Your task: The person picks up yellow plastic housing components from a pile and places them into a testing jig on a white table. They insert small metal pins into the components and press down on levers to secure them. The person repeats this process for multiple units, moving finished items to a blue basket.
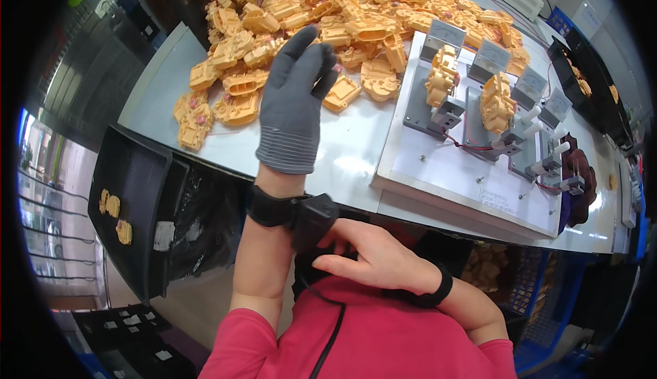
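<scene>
My left hand (293, 102) wears a grey knit glove and is raised over the white table, fingers loosely apart, holding nothing. It hovers beside a large heap of orange-yellow moulded plastic parts (308, 23). A black wrist device (304, 216) is strapped on my left wrist. My bare right hand (373, 259) reaches across and grips that device with its fingers. A black band sits on my right wrist.
A white fixture board (438, 167) at the right carries grey clamps, small meters and two yellow parts (496, 102). A black tray (133, 201) with a few parts hangs at the table's left edge. Black bins (588, 78) stand far right; a blue crate (540, 304) sits below.
</scene>
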A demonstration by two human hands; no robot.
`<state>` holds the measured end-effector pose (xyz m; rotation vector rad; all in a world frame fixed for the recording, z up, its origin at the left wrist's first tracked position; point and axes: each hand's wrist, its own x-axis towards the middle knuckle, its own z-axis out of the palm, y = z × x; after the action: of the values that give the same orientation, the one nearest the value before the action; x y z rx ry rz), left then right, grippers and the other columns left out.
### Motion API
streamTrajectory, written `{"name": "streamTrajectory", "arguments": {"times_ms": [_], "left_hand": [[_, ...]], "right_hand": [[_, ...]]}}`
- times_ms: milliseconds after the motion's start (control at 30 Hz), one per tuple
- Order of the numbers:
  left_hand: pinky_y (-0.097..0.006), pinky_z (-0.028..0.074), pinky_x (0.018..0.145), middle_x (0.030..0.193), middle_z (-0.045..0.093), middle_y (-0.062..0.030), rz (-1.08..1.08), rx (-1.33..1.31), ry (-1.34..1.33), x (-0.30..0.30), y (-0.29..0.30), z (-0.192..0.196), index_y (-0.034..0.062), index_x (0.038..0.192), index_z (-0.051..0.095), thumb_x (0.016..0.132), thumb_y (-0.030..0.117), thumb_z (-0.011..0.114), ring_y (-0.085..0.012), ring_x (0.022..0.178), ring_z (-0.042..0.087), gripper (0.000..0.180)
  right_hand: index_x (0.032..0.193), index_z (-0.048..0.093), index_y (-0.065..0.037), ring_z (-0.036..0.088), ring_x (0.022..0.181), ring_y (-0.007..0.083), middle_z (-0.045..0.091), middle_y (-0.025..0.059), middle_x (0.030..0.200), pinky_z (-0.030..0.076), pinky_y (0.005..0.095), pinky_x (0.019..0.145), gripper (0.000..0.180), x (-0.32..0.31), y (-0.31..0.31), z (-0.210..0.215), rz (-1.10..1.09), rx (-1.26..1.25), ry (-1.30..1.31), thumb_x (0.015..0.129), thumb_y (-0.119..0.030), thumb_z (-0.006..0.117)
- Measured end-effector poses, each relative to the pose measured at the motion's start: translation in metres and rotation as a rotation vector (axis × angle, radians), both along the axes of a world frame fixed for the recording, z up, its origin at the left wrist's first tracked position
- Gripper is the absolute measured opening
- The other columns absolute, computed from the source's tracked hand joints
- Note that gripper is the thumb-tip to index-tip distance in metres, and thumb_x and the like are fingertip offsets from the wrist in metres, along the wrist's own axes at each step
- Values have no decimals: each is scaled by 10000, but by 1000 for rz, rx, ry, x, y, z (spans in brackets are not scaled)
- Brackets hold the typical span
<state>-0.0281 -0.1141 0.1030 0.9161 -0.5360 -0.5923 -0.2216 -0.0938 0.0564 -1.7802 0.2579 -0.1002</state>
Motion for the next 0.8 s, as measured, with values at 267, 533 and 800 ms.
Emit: {"name": "streamTrajectory", "arguments": {"times_ms": [267,533,800], "left_hand": [[-349,459,1024,1212,644,-129,-170,512,-776,63,-8,-42,51,1305,604,886,306,735,-256,1125,601,508],[-425,458,1034,1325,558,-153,73,1019,-1656,44,-38,-69,185,1322,564,741,324,766,-350,1239,523,630],[-337,506,923,1271,602,-132,-213,796,-909,60,-7,-37,19,1328,506,853,272,691,-224,1109,612,569]], "right_hand": [[1261,621,-34,625,859,132,664,78,1068,517,272,779,362,-82,-25,17,-170,145,-11,914,-134,650],[1214,628,8,641,891,145,666,95,1057,515,275,838,313,-122,-32,17,-390,249,-284,981,-200,617],[1198,627,13,632,920,143,659,99,1055,514,275,852,257,-137,-32,14,-417,242,-308,994,-133,572]]}}
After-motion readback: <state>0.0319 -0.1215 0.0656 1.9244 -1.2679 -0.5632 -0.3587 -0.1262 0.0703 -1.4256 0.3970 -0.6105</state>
